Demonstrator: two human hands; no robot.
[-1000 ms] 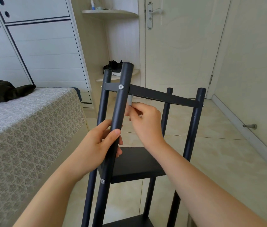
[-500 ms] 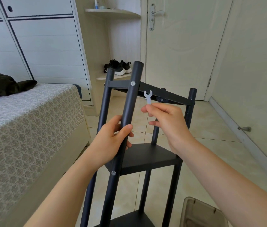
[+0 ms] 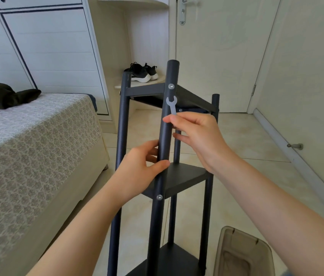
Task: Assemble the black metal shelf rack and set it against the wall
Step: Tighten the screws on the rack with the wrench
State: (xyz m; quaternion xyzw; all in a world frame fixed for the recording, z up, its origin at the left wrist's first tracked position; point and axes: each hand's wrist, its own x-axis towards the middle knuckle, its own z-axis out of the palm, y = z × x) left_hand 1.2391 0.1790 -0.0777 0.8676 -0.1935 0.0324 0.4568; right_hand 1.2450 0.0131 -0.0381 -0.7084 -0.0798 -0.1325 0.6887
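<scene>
My left hand (image 3: 137, 168) is wrapped round the rack (image 3: 164, 136) front post; right hand (image 3: 195, 134) pinches the little wrench (image 3: 172, 105) just below the top screw (image 3: 171, 86).

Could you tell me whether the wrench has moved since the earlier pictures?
Yes. The wrench shifted left, from beside the rack's near post to across it, below its top screw.
</scene>
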